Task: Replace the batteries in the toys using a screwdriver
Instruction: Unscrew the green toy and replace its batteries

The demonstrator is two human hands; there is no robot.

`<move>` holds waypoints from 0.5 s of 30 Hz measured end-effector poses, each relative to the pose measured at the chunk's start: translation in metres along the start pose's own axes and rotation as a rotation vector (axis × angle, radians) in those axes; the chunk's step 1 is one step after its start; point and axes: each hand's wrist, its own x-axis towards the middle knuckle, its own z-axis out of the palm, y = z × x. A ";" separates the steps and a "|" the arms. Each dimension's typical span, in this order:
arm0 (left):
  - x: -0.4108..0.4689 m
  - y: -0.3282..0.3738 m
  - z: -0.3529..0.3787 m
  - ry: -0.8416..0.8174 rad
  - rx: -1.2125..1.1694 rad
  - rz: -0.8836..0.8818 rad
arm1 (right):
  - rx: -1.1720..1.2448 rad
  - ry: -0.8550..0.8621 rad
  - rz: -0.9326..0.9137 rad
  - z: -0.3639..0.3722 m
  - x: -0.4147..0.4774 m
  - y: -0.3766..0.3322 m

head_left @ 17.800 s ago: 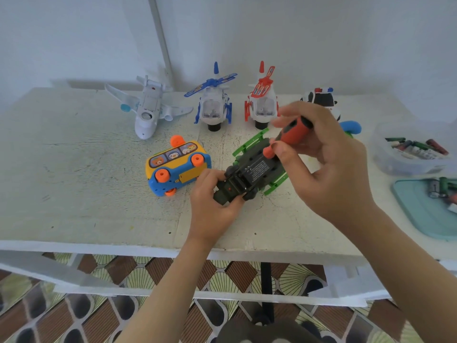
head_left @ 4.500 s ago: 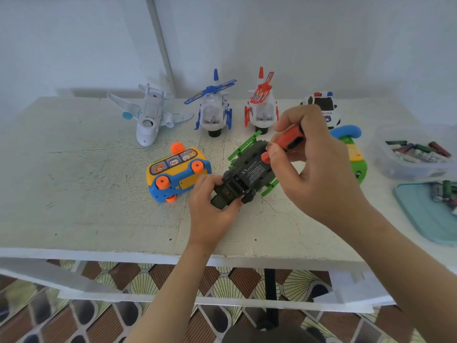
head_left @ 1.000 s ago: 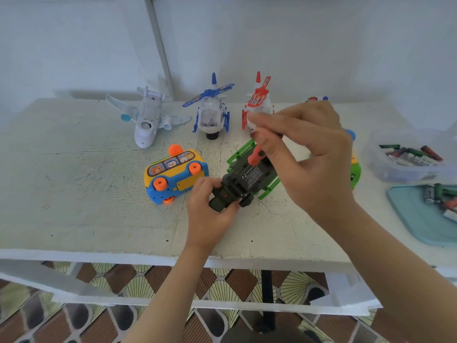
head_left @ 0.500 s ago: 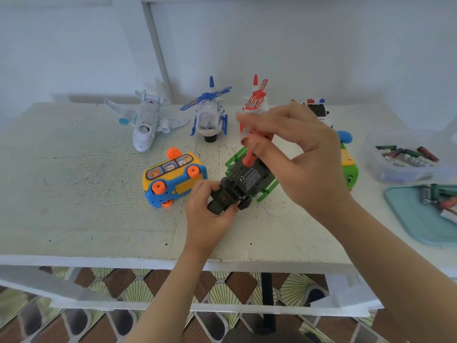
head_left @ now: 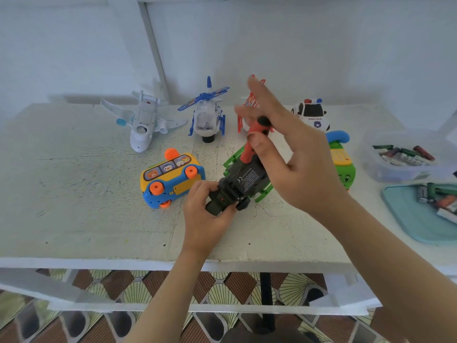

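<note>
On the near part of the white surface, the upturned dark toy vehicle is clamped at its front end in the left hand grip. The orange screwdriver is stood tip-down on its underside. It is pinched in the right hand grip, thumb against outstretched, blurred fingers. A bus toy lies just beside. An airplane, a blue helicopter and a police car are lined up farthest back.

Setting: domestic, a room in a home. Evidence: rough white-painted table across mid-frame; plain pale wall along the top; brown-and-cream patterned floor tiles at the bottom edge; plastic toy airplane and toy police car in the upper centre; battery tub, right edge.
</note>
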 end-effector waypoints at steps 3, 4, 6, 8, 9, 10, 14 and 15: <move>0.000 -0.001 0.000 0.003 -0.001 -0.001 | -0.054 -0.045 -0.027 -0.003 -0.003 0.001; 0.000 0.000 0.000 0.005 -0.001 0.001 | -0.087 -0.036 -0.033 -0.004 -0.003 0.000; 0.000 0.000 0.000 0.007 0.003 0.005 | -0.122 0.013 -0.028 -0.005 -0.003 -0.001; 0.000 0.000 0.000 0.008 0.008 0.007 | -0.156 0.078 -0.048 -0.006 -0.001 -0.002; 0.000 0.000 0.000 0.006 0.009 0.005 | -0.184 0.095 -0.065 -0.006 -0.001 -0.002; 0.000 0.000 0.000 0.005 0.008 0.001 | -0.211 0.093 -0.087 -0.007 0.000 -0.002; 0.000 0.001 0.000 0.004 0.008 -0.001 | -0.204 -0.058 -0.089 -0.014 -0.002 -0.005; -0.001 0.001 0.000 0.007 0.010 -0.001 | -0.207 -0.103 -0.057 -0.019 -0.003 -0.006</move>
